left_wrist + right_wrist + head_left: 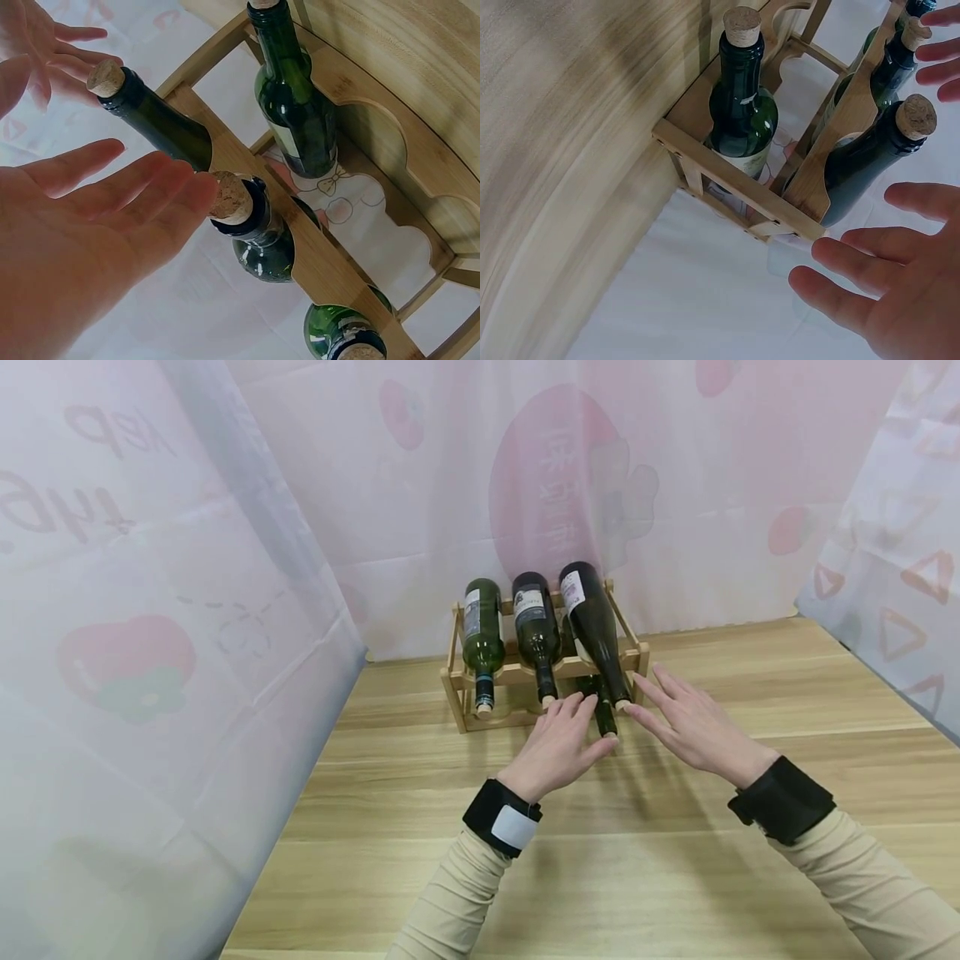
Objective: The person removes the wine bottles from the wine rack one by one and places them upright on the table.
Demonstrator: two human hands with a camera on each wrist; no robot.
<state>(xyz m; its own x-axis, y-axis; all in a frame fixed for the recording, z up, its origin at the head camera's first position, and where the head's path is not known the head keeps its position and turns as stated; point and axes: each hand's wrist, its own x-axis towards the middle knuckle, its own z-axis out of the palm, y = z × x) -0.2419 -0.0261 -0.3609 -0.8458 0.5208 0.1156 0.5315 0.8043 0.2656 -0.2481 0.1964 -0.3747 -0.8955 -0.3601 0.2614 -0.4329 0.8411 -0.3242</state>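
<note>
A wooden wine rack (510, 675) holds three corked bottles along its top: a green bottle (482, 627) at left, a dark bottle (537, 631) in the middle and a longer dark bottle (597, 627) at right. Below lies another green bottle (606, 718), its neck sticking out in front. My left hand (553, 747) is at the middle bottle's cork (231, 199), fingers extended; whether they touch it I cannot tell. With its fingers spread, my right hand (697, 727) is beside the right bottle's cork (916, 117) and grips nothing.
The rack stands on a wood-grain table (645, 860), near its back edge. A printed curtain (420, 510) hangs behind it, with more sheets (150, 693) at the left and right sides. Black bands (783, 802) are on both wrists.
</note>
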